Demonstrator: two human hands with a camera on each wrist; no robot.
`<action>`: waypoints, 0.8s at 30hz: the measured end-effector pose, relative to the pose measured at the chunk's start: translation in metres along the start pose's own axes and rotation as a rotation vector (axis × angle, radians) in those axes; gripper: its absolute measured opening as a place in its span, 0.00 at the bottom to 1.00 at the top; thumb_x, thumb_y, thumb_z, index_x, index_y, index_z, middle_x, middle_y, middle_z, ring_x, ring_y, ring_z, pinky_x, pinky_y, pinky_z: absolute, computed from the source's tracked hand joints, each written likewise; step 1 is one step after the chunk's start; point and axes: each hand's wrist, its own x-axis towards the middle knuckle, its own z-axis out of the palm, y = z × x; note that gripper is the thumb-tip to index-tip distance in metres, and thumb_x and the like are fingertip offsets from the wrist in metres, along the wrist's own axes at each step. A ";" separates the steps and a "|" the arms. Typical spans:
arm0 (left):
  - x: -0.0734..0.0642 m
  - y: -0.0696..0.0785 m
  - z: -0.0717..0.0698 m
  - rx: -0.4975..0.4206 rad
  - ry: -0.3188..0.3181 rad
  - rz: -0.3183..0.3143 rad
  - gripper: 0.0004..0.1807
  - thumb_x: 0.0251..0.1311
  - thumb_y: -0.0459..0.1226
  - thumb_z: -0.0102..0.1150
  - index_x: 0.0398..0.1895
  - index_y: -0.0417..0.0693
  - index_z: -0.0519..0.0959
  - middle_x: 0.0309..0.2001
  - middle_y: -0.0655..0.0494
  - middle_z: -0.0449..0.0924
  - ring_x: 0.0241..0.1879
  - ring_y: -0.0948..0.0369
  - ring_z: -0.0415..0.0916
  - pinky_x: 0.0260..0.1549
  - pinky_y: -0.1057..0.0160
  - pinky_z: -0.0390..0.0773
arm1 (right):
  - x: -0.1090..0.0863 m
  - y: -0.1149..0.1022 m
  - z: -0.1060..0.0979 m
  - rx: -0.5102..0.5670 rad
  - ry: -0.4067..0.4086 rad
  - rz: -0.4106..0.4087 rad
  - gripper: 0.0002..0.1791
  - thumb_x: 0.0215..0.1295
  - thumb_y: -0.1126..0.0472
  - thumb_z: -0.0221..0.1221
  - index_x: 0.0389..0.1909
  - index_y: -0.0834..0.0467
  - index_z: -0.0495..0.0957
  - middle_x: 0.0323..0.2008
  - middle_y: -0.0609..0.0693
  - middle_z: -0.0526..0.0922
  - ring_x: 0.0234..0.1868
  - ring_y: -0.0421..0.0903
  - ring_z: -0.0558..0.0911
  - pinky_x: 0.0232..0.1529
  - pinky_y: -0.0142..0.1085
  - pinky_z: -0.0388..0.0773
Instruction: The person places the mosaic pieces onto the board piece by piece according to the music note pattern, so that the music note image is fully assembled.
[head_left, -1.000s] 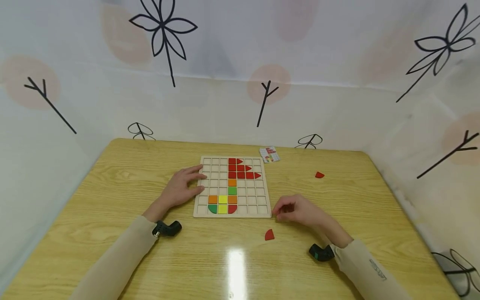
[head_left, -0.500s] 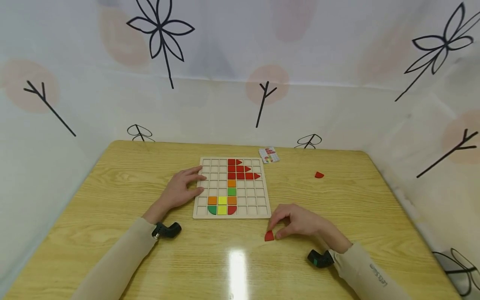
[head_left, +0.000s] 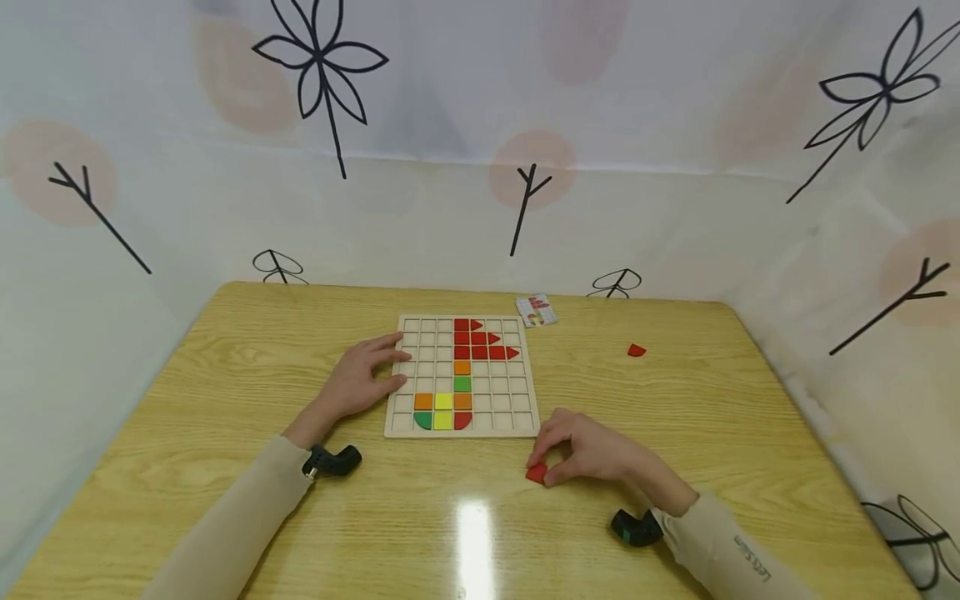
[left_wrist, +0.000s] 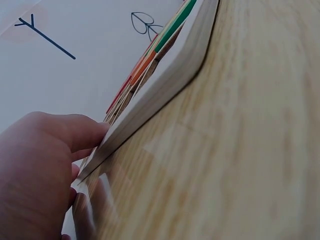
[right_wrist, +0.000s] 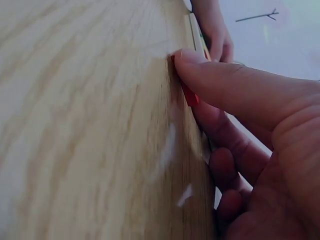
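Observation:
A wooden grid board (head_left: 495, 421) lies flat mid-table, with red, orange, green and yellow tiles in some of its cells. At its left edge my left hand (head_left: 362, 379) rests with fairly straight fingertips on the rim; the left wrist view shows the thumb against the board's side (left_wrist: 150, 100). Just off the board's near right corner, my right hand (head_left: 592, 448) pinches a red quarter-round tile (head_left: 536, 473) between thumb and fingers. In the right wrist view that red tile (right_wrist: 187, 90) is low over or on the tabletop; which, I cannot tell.
Another red quarter-round tile (head_left: 637, 350) lies on the table to the right of the board. A small pattern card (head_left: 537, 310) sits at the board's far right corner. A printed cloth (head_left: 420, 208) hangs behind the wooden table (head_left: 300, 517).
My right hand has come from the board's near right corner down toward the table's front and taken hold of the red quarter-round tile. The left hand has stayed on the board's edge.

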 end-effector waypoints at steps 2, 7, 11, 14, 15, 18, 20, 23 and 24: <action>0.000 0.001 0.000 -0.002 -0.005 -0.004 0.21 0.65 0.45 0.63 0.58 0.48 0.82 0.72 0.50 0.65 0.70 0.44 0.60 0.67 0.41 0.56 | 0.000 -0.001 0.001 -0.016 0.000 0.014 0.11 0.56 0.53 0.73 0.40 0.46 0.89 0.37 0.35 0.84 0.41 0.41 0.70 0.43 0.36 0.67; 0.000 0.001 0.000 -0.006 -0.007 -0.007 0.21 0.65 0.44 0.62 0.58 0.48 0.82 0.72 0.49 0.65 0.70 0.45 0.60 0.68 0.41 0.56 | 0.000 0.000 0.004 -0.054 -0.007 0.012 0.11 0.56 0.55 0.73 0.41 0.46 0.88 0.36 0.34 0.82 0.41 0.40 0.68 0.42 0.36 0.66; 0.000 0.002 0.001 -0.008 -0.006 -0.007 0.20 0.65 0.44 0.63 0.58 0.48 0.82 0.72 0.48 0.65 0.70 0.44 0.60 0.67 0.40 0.56 | 0.000 0.000 0.004 -0.057 -0.016 0.006 0.11 0.55 0.57 0.73 0.40 0.45 0.87 0.36 0.34 0.82 0.41 0.40 0.67 0.42 0.36 0.65; 0.001 0.002 0.001 -0.007 -0.010 -0.011 0.20 0.65 0.44 0.62 0.58 0.48 0.82 0.72 0.49 0.65 0.70 0.44 0.60 0.67 0.40 0.56 | -0.001 -0.001 0.003 -0.043 -0.016 -0.001 0.11 0.53 0.59 0.73 0.38 0.44 0.86 0.37 0.34 0.82 0.41 0.40 0.67 0.42 0.36 0.65; 0.001 0.002 0.000 -0.006 -0.011 -0.011 0.20 0.65 0.44 0.62 0.58 0.48 0.82 0.72 0.49 0.65 0.70 0.44 0.60 0.67 0.41 0.56 | -0.002 0.000 0.003 -0.035 -0.014 -0.006 0.12 0.53 0.60 0.73 0.38 0.45 0.85 0.37 0.34 0.82 0.41 0.41 0.68 0.42 0.36 0.65; 0.001 0.002 0.001 -0.004 -0.011 -0.007 0.20 0.65 0.44 0.62 0.58 0.48 0.82 0.72 0.49 0.64 0.70 0.44 0.60 0.67 0.41 0.56 | -0.003 0.001 0.002 -0.014 -0.004 -0.012 0.12 0.52 0.61 0.73 0.36 0.45 0.83 0.37 0.35 0.82 0.40 0.41 0.68 0.43 0.37 0.66; 0.001 0.002 0.001 -0.005 -0.008 -0.003 0.20 0.65 0.44 0.63 0.58 0.47 0.82 0.72 0.48 0.65 0.70 0.44 0.60 0.67 0.40 0.57 | -0.003 0.002 0.002 0.000 0.002 -0.003 0.11 0.54 0.60 0.73 0.35 0.44 0.82 0.37 0.36 0.81 0.40 0.42 0.68 0.43 0.37 0.66; 0.001 0.002 0.001 -0.004 -0.006 -0.007 0.20 0.64 0.44 0.63 0.58 0.47 0.82 0.72 0.48 0.64 0.70 0.44 0.61 0.67 0.40 0.57 | -0.004 0.004 0.001 0.025 0.002 0.029 0.09 0.56 0.58 0.72 0.34 0.44 0.81 0.36 0.38 0.79 0.40 0.42 0.69 0.43 0.36 0.68; 0.001 0.002 0.001 -0.001 -0.007 -0.008 0.21 0.64 0.44 0.63 0.58 0.47 0.82 0.72 0.49 0.64 0.70 0.44 0.60 0.67 0.40 0.56 | -0.005 0.004 0.000 0.035 0.000 0.038 0.09 0.57 0.57 0.72 0.34 0.44 0.82 0.36 0.39 0.78 0.40 0.42 0.69 0.44 0.36 0.68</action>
